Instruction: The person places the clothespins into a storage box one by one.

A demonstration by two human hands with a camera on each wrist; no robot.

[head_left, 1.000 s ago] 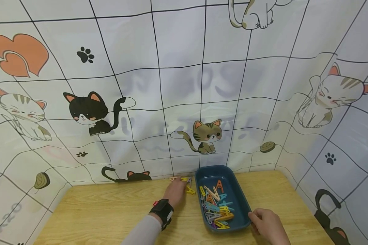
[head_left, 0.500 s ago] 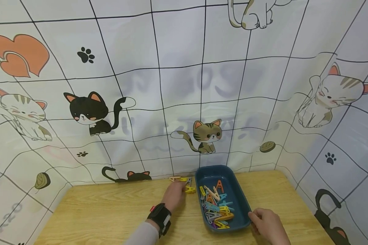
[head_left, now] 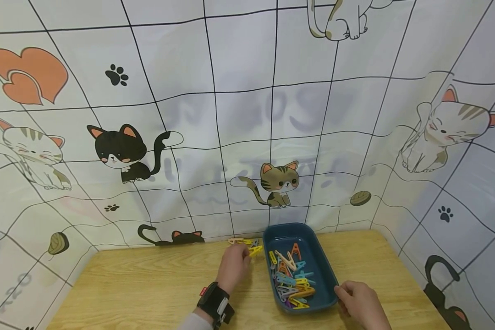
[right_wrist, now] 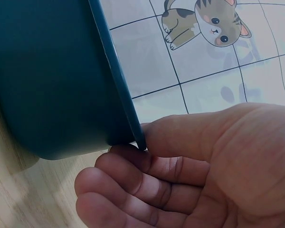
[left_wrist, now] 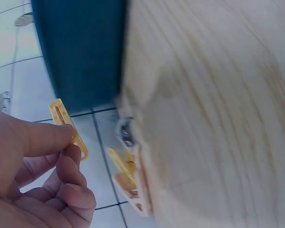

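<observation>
In the head view our left hand (head_left: pixel 232 270) sits just left of centre in the lower part of the frame, fingers curled around a yellow clothespin (head_left: pixel 255 250) that it pinches between thumb and forefinger. The pin sticks out past the fingertips toward the upper right, its long axis slanting up toward the near rim of the blue tray (head_left: pixel 332 279) — close to that rim, though we cannot tell whether it touches. The left wrist view shows the same grip from close by: the thumb lies across the yellow clothespin (left_wrist: pixel 68 127), the curled fingers (left_wrist: pixel 69 167) back it from below, and its long axis runs from the upper left down to the lower right of that frame, with the free end pointing up-left. Beyond it, at the table's edge, lie a few loose pins (left_wrist: pixel 128 178), yellow and pale orange, blurred; in the head view these loose pins (head_left: pixel 240 240) rest against the cat-print backdrop (head_left: pixel 214 119), just above the left hand.

Our right hand (head_left: pixel 360 302) is at the lower right of the head view, gripping the tray's near right corner. The right wrist view confirms it — the thumb presses on the rim of the blue tray (right_wrist: pixel 47 85) while the curled fingers (right_wrist: pixel 133 190) tuck under its wall.

The tray stands on the wooden table (head_left: pixel 140 288), its long axis running away from us, and holds a heap of coloured clothespins (head_left: pixel 290 279).
</observation>
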